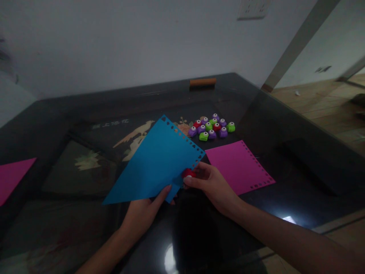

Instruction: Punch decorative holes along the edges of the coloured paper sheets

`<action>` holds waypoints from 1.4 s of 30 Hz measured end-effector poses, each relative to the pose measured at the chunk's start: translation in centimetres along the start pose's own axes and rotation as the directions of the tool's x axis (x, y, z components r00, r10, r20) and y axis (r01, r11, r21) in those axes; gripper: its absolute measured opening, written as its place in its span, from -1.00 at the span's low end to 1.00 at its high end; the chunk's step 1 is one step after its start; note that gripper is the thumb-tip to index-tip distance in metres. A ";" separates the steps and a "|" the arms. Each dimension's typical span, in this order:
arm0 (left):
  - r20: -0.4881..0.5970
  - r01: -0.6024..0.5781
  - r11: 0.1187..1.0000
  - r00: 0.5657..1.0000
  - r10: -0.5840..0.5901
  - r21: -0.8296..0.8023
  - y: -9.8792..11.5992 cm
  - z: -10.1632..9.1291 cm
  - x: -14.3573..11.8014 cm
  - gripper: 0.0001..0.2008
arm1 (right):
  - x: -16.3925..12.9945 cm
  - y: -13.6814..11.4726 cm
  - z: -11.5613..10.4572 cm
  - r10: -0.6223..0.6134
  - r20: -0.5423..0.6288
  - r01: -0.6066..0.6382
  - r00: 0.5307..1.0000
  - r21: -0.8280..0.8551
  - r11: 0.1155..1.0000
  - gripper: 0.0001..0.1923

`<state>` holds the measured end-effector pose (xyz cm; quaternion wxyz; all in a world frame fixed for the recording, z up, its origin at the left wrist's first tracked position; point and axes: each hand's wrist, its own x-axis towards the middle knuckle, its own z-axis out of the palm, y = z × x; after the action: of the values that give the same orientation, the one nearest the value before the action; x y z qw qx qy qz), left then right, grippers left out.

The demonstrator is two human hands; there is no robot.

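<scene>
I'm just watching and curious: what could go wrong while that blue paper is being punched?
The blue paper is pinched only at its bottom edge by the left hand, so it might bend or slip. The right hand presses the red punch close to earlier holes, so a new one might overlap.

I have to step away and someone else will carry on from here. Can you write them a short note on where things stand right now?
Left hand: holds the blue sheet by its lower edge, lifted off the dark table.
Right hand: grips a small red punch set on the blue sheet's right edge.
Done: a row of holes runs along the blue sheet's upper right edge. The pink sheet, flat on the table, has holes along two edges.
Left: the blue sheet's other edges show no holes.
Nearby: a cluster of spare punches behind, and another pink sheet far left.
</scene>
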<state>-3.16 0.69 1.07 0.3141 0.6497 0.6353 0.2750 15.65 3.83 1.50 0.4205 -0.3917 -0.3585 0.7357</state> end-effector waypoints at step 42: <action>0.000 0.002 0.997 1.000 -0.002 0.078 0.2 -0.2 -0.1 -0.55 | 0.3 -0.2 -0.1 -0.009 -0.025 0.007 1.000 -0.093 0.996 -0.69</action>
<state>-3.15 0.59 1.33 0.2885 0.6608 0.6464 0.2496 15.73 4.19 1.54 0.4093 -0.4186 -0.3885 0.7116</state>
